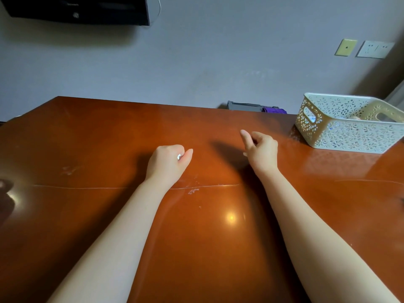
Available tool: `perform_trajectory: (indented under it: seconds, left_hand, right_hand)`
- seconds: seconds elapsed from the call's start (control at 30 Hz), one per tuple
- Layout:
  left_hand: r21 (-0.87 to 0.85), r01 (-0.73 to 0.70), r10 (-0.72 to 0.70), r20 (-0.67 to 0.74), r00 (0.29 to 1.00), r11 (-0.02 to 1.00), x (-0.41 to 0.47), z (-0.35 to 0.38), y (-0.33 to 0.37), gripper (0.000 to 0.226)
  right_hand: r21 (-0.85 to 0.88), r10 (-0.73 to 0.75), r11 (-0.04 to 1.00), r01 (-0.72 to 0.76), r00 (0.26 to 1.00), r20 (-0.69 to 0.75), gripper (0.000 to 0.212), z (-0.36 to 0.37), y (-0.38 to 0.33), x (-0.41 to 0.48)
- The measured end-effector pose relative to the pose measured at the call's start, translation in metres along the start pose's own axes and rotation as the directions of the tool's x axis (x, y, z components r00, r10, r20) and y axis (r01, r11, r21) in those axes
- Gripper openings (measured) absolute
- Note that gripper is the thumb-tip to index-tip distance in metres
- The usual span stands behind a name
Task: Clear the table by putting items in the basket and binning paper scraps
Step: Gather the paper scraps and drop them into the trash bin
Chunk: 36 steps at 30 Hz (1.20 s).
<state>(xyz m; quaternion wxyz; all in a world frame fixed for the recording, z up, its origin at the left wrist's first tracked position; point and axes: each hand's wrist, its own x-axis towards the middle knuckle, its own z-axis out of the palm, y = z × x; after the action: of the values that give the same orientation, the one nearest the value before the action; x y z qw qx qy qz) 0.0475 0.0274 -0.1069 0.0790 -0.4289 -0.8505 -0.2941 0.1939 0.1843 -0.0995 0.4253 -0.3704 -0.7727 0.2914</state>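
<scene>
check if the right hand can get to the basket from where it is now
Probably yes. The right hand is above the table, to the left of the basket, with only bare tabletop between them, and the basket's open top faces up.

I face a grey wall [218,51] across my glossy brown table [87,132]; a black screen [76,9] hangs at 11 o'clock, 2 wall plates [346,47] at 2 o'clock.
</scene>
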Motion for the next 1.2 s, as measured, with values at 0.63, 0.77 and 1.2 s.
perform_trajectory:
  seconds: [0.63, 0.77, 1.2]
  left_hand:
    - [-0.289, -0.096, 0.104, 0.013, 0.994, 0.952, -0.12, -0.023, 0.096, 0.047]
    - [-0.375, -0.176, 0.195, 0.013, 0.981, 0.91, -0.148, -0.022, 0.132, 0.046]
    - [-0.669, -0.439, 0.579, -0.016, 0.815, 0.599, -0.243, 0.025, 0.285, 0.048]
  right_hand:
    - [0.003, -0.057, 0.998, 0.058, 0.984, -0.167, 0.053, -0.109, -0.024, -0.147]
    - [-0.029, -0.076, 0.997, 0.071, 0.958, -0.275, 0.054, -0.153, -0.015, -0.175]
    - [-0.145, 0.031, 0.981, -0.128, 0.844, -0.535, 0.054, -0.31, 0.06, -0.273]
